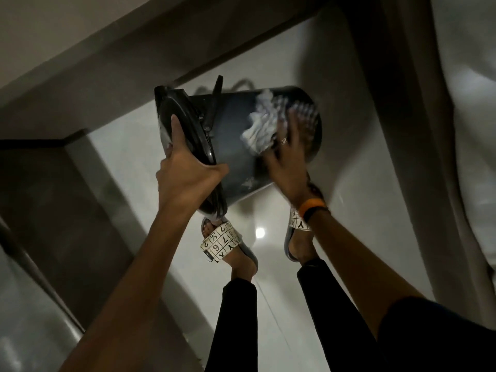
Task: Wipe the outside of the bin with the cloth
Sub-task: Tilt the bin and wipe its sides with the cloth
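Gripping the lidded top end of the dark bin [233, 146], the left hand [185, 175] wraps its thumb over the lid [185, 135] and holds the bin tipped on its side above the glossy floor [268, 264]. Right hand [288, 162] presses a crumpled white cloth [261, 130] flat against the bin's outer wall near the base, fingers spread and blurred. An orange wristband [311, 206] sits on that wrist. Patterned sandals [220, 241] stand below.
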Available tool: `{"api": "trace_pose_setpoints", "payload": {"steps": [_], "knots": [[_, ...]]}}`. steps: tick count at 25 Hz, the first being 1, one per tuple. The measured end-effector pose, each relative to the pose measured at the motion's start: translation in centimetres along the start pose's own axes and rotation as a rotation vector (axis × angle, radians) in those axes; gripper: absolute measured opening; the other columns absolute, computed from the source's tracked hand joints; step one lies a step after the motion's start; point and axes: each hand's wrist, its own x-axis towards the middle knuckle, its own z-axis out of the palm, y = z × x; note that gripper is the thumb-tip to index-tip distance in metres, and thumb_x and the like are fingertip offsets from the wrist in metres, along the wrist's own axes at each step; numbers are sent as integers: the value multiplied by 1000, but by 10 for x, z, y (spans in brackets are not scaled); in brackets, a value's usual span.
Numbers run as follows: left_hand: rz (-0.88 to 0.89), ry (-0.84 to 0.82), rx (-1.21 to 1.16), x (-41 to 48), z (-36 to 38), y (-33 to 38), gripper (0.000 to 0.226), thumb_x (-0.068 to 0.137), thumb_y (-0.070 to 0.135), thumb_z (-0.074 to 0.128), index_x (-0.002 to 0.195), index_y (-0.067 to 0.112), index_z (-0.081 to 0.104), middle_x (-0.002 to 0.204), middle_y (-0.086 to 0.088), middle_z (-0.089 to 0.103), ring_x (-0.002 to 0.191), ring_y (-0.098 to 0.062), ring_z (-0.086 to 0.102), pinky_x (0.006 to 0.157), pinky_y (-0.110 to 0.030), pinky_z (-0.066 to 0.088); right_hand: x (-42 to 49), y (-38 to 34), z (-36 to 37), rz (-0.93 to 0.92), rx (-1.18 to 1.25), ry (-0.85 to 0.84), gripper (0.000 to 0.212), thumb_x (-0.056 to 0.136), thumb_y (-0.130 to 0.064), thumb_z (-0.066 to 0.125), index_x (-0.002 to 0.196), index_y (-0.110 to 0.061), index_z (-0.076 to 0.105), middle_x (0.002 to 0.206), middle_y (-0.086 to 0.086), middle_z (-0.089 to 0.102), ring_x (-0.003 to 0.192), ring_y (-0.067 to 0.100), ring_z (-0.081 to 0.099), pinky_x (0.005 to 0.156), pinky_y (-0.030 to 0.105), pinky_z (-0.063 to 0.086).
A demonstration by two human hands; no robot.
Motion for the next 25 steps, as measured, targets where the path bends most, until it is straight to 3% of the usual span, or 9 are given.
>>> {"api": "trace_pose_setpoints", "payload": {"steps": [2,4,7,9,11,13,20,22,25], "knots": [[-5,5,-22,10,-6,11,109,78,44,81,165,34,17,137,-12,67,120,-36,65,103,-50,55,-39,-10,14,-299,-53,-92,71,99,-46,51,161,-25,22,173,18,11,162,42,3,129,68,5],[12,37,2,18,-12,21,98,79,50,78,162,31,29,136,-10,68,122,-37,65,105,-50,54,-43,6,10,-365,-32,-124,62,95,-44,52,153,-27,37,172,16,16,162,39,7,128,69,10],[101,106,186,20,-11,26,103,75,69,71,161,33,30,141,-11,67,125,-41,64,107,-48,48,6,38,-11,36,171,29,61,95,-31,51,153,-14,41,171,17,21,161,35,14,130,60,20],[217,29,249,9,-4,28,118,71,71,73,166,38,12,163,-10,45,135,-43,57,110,-52,45,46,48,-26,213,319,89,63,99,-26,54,156,-8,36,169,17,26,160,33,20,130,56,21],[314,-71,256,-1,11,32,126,74,60,78,165,39,-7,176,-12,8,147,-47,43,113,-60,42,73,49,-35,246,391,103,58,104,-19,56,157,-9,35,168,15,30,159,31,25,130,54,23],[309,-58,271,-1,19,36,128,75,53,75,165,37,-14,175,-21,-2,145,-54,39,112,-63,42,74,37,-37,222,387,84,58,104,-19,55,157,-11,35,169,13,30,159,30,25,130,54,23],[109,40,197,6,10,30,125,77,42,81,167,28,-5,152,-21,55,120,-44,64,107,-49,48,-14,-5,0,-373,33,-106,54,97,-46,51,145,-22,47,172,10,20,162,35,6,128,68,3],[79,62,168,5,10,26,121,77,41,79,168,28,-1,141,-20,63,116,-43,65,105,-48,50,3,26,-11,-242,-1,-45,53,92,-28,69,140,-12,53,170,20,22,161,43,8,126,71,11],[46,112,113,11,14,33,118,76,43,78,168,27,5,133,-16,67,115,-40,65,101,-44,52,37,56,-32,22,106,8,75,92,-25,64,157,-7,32,172,20,13,162,37,6,129,62,14]]}}
